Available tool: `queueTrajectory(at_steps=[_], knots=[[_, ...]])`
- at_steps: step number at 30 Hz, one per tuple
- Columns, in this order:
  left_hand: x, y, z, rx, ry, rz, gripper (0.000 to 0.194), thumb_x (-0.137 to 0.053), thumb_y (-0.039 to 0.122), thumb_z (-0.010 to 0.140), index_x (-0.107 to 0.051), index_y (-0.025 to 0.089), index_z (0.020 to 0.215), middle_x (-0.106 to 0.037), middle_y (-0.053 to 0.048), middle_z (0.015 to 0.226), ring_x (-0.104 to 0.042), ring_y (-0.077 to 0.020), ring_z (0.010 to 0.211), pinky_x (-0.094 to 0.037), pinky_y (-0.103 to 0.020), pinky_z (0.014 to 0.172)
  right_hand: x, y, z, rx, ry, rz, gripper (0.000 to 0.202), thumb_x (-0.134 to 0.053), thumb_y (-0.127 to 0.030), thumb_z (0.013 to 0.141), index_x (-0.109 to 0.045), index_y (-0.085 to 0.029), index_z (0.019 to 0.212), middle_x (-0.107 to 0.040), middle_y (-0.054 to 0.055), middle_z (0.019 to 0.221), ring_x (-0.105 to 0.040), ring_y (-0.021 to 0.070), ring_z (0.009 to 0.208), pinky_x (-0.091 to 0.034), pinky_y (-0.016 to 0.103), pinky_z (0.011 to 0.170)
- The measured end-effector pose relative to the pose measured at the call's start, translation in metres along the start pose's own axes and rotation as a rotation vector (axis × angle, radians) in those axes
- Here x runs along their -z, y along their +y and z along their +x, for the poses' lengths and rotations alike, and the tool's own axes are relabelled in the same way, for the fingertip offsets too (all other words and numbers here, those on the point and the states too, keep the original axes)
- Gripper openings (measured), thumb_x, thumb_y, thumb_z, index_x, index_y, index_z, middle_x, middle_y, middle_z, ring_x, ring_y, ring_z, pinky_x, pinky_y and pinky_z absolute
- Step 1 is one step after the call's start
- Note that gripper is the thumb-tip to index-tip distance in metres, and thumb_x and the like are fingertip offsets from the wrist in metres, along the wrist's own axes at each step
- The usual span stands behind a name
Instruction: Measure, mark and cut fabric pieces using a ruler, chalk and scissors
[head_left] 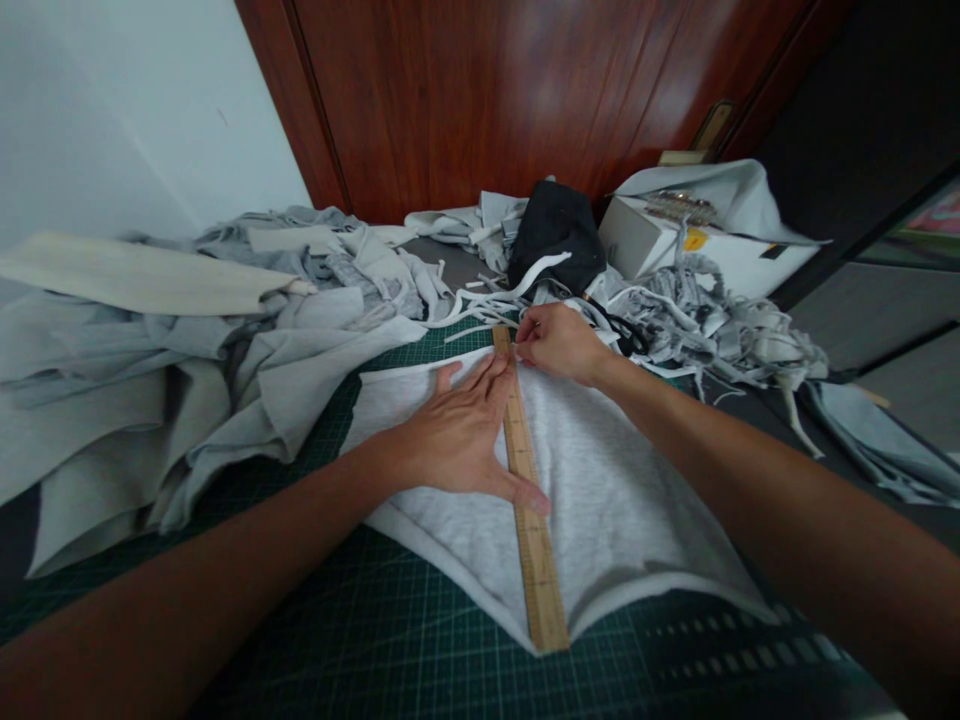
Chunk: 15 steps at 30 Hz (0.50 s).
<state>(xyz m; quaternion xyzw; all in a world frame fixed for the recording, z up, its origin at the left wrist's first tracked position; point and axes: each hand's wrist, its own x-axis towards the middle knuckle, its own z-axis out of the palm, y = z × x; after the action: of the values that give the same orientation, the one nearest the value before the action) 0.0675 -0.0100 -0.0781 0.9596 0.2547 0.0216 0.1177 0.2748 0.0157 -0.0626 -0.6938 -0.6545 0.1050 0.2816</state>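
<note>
A light grey piece of fabric (pixel 600 480) lies spread out, its near edge curving to a point in the middle. Across it, from the far edge to the near point, runs a wooden ruler (pixel 536 560). My left hand (pixel 469 425) presses down on ruler and fabric with fingers stretched out, the thumb on the ruler's right edge. At the fabric's far edge, just right of the ruler's far end, my right hand (pixel 559 340) has its fingers pinched together. What is between those fingertips is hidden.
A green gridded cutting mat (pixel 322 610) lies under the fabric. Heaped grey fabric pieces (pixel 255 330) fill the left side. Scraps and strips (pixel 697 310) pile up at the right, beside a black cloth bundle (pixel 559 235) and a white box (pixel 637 240). A wooden door (pixel 480 100) stands behind.
</note>
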Motion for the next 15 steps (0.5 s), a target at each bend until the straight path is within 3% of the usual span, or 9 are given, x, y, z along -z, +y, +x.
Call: queueTrajectory(at_steps=[9, 15], knots=[[-0.001, -0.001, 0.0, -0.018, 0.021, 0.013, 0.158, -0.051, 0.107, 0.055, -0.011, 0.002, 0.165, -0.01, -0.032, 0.173, -0.011, -0.0449, 0.162, -0.006, -0.065, 0.127, 0.0, -0.011, -0.008, 0.024, 0.001, -0.012, 0.015, -0.068, -0.005, 0.073, -0.064, -0.019, 0.069, -0.067, 0.001, 0.066, -0.062, 0.018, 0.066, -0.042, 0.027, 0.063], [-0.001, -0.001, 0.0, -0.033, 0.04, 0.016, 0.154, -0.052, 0.106, 0.056, -0.018, 0.003, 0.164, -0.013, -0.031, 0.173, -0.011, -0.0439, 0.162, -0.007, -0.064, 0.127, 0.006, -0.014, -0.045, 0.072, -0.074, 0.032, 0.017, -0.067, -0.006, 0.077, -0.06, -0.021, 0.072, -0.063, -0.002, 0.061, -0.057, 0.0154, 0.06, -0.038, 0.026, 0.059]])
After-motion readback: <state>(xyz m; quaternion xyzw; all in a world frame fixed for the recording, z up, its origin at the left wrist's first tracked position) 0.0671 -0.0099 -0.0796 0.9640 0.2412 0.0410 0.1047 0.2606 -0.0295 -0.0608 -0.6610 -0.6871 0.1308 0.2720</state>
